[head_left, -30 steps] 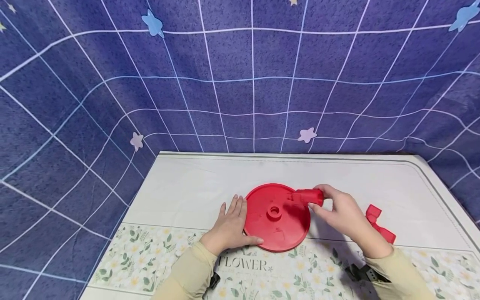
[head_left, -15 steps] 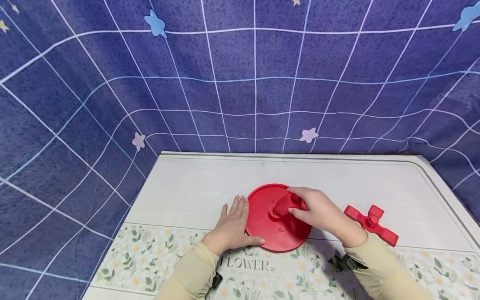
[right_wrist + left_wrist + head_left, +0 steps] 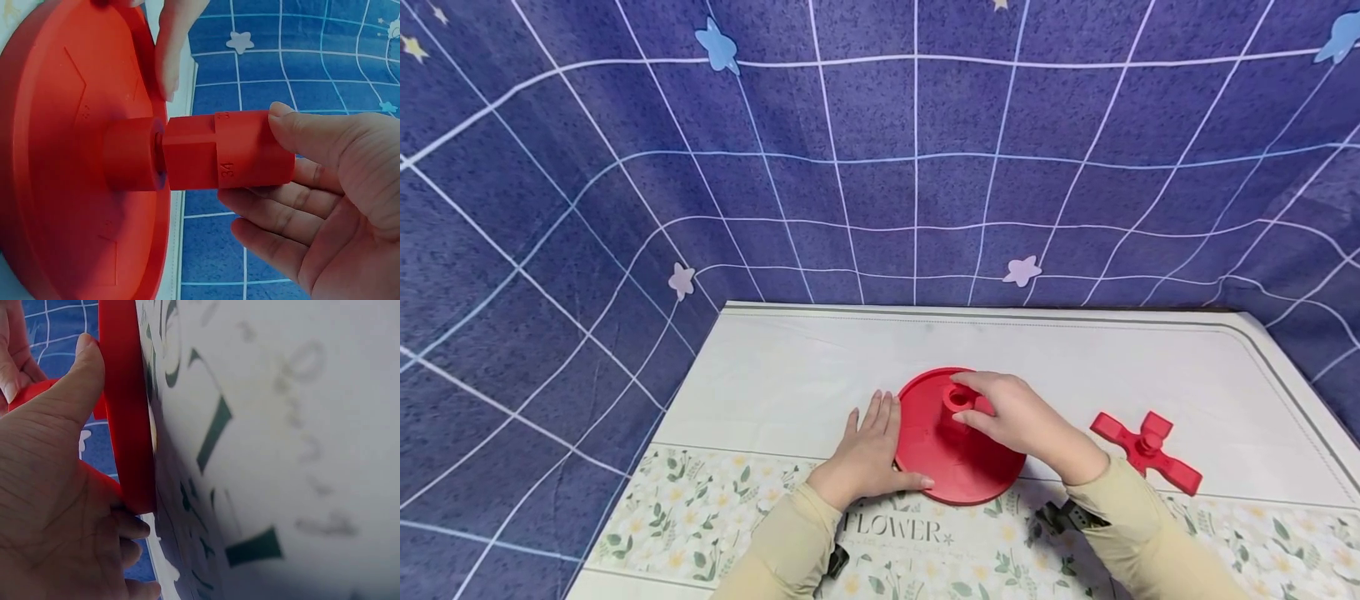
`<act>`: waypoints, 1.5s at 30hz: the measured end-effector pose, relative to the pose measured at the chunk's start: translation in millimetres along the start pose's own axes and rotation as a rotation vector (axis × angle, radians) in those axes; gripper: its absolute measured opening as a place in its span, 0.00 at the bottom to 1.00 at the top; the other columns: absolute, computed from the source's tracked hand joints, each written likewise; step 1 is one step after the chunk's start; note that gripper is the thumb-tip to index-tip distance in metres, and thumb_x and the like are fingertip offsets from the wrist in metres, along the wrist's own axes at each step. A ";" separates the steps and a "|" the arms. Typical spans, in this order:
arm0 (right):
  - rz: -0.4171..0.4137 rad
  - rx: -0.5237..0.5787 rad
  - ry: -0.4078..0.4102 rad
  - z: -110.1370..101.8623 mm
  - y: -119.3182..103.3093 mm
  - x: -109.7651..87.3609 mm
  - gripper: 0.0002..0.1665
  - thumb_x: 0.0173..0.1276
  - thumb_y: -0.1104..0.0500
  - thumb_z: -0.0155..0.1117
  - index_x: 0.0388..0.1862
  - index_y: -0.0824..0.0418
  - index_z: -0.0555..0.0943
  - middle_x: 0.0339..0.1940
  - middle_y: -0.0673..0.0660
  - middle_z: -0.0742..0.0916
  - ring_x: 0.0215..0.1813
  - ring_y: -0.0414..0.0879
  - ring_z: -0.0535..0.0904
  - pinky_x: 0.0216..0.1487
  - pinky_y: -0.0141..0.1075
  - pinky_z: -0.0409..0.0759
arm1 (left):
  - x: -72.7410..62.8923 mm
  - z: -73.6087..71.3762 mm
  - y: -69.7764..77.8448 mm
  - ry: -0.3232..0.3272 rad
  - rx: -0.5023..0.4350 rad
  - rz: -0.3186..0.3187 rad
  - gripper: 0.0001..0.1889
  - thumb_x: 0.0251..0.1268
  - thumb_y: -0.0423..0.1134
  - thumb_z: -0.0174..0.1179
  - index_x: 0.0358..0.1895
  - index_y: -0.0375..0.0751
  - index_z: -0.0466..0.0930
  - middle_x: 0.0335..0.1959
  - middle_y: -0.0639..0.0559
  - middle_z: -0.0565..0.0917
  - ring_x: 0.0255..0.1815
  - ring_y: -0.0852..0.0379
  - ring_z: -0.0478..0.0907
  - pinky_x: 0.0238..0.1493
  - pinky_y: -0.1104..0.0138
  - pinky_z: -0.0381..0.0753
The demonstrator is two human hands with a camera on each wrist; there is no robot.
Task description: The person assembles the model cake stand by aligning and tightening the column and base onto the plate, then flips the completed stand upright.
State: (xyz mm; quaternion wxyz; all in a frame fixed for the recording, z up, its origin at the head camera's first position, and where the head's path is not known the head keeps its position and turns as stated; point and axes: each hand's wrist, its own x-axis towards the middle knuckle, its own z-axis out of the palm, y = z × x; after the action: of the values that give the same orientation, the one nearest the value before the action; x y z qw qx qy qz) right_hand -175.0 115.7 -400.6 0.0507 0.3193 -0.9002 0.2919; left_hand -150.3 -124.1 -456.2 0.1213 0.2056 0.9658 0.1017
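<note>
A round red plastic disc (image 3: pixel 943 479) with a raised rim lies on the table. My left hand (image 3: pixel 867 457) rests against its left edge, fingers straight and the thumb over the near rim. At the disc's centre, my right hand (image 3: pixel 1015 415) grips a hollow red plastic post (image 3: pixel 955 421) near its upper end. In the right wrist view, the post (image 3: pixel 237 150) is marked 34 and has a flat-sided lower part. It lines up with the disc's raised central socket (image 3: pixel 130 154); a narrow dark strip shows between them.
A red cross-shaped plastic piece (image 3: pixel 1146 446) with a central stub lies on the table to the right of my right hand. The table (image 3: pixel 805 358) has a white and floral cover. A blue star-patterned curtain (image 3: pixel 880 150) hangs behind and at the sides.
My right hand has brought the post leftward from above the disc's right side to its centre and turned it from sideways to upright. The left hand stays on the disc's edge.
</note>
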 end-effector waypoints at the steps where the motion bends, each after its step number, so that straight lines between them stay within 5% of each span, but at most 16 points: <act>1: 0.007 0.002 -0.003 0.4 0.0 0.5 0.29 0.59 0.60 0.74 0.58 0.69 0.79 0.49 0.58 0.86 0.49 0.51 0.82 0.53 0.46 0.80 | 0.1 0.0 0.2 0.000 -0.003 0.001 0.64 0.49 0.76 0.58 0.77 0.30 0.43 0.78 0.36 0.46 0.79 0.40 0.35 0.72 0.40 0.43; 11: 0.013 0.091 0.004 2.5 7.4 -1.2 0.32 0.59 0.56 0.74 0.61 0.64 0.77 0.54 0.56 0.84 0.54 0.49 0.81 0.56 0.46 0.78 | 1.0 2.5 0.2 -0.005 -0.012 -0.002 0.65 0.49 0.77 0.58 0.77 0.30 0.43 0.78 0.37 0.46 0.79 0.41 0.35 0.73 0.41 0.44; 17: -0.018 0.366 -0.033 8.5 16.7 -2.0 0.30 0.66 0.60 0.67 0.67 0.63 0.73 0.61 0.54 0.80 0.57 0.47 0.78 0.58 0.42 0.78 | 1.0 4.7 0.1 -0.003 -0.007 -0.002 0.65 0.49 0.77 0.57 0.77 0.31 0.42 0.79 0.37 0.45 0.79 0.41 0.34 0.73 0.42 0.43; 24: -0.022 0.682 -0.120 14.7 29.0 -2.2 0.26 0.70 0.67 0.60 0.67 0.65 0.72 0.57 0.64 0.81 0.53 0.49 0.81 0.55 0.32 0.78 | 0.8 5.0 -0.1 0.001 -0.017 -0.007 0.65 0.49 0.77 0.58 0.77 0.30 0.42 0.78 0.37 0.45 0.79 0.41 0.34 0.73 0.42 0.44; 31: 0.052 0.623 0.003 21.4 26.2 -2.9 0.23 0.64 0.62 0.70 0.58 0.63 0.78 0.48 0.55 0.86 0.51 0.47 0.83 0.52 0.33 0.80 | 0.9 3.4 -2.0 0.011 0.002 0.017 0.65 0.50 0.76 0.58 0.76 0.28 0.43 0.78 0.35 0.47 0.79 0.40 0.37 0.75 0.49 0.45; 37: 0.129 0.441 0.135 28.9 17.1 -6.0 0.23 0.58 0.55 0.76 0.49 0.56 0.77 0.41 0.48 0.86 0.47 0.42 0.84 0.51 0.36 0.80 | 0.9 3.3 -2.8 0.005 0.002 0.016 0.65 0.50 0.76 0.57 0.76 0.27 0.43 0.78 0.34 0.47 0.78 0.39 0.37 0.75 0.51 0.44; 45: 0.185 0.354 0.214 35.7 8.1 -8.6 0.26 0.55 0.51 0.78 0.44 0.56 0.72 0.38 0.48 0.86 0.43 0.42 0.85 0.46 0.40 0.82 | 1.6 2.2 -1.2 -0.005 0.015 0.010 0.65 0.50 0.76 0.57 0.76 0.28 0.43 0.78 0.34 0.47 0.78 0.38 0.37 0.75 0.50 0.43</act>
State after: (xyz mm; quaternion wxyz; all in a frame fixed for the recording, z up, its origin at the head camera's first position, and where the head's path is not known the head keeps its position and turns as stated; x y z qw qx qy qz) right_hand -169.7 105.6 -436.4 0.0622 0.2066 -0.8497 0.4810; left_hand -151.6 -124.2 -458.9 0.1218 0.2116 0.9651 0.0944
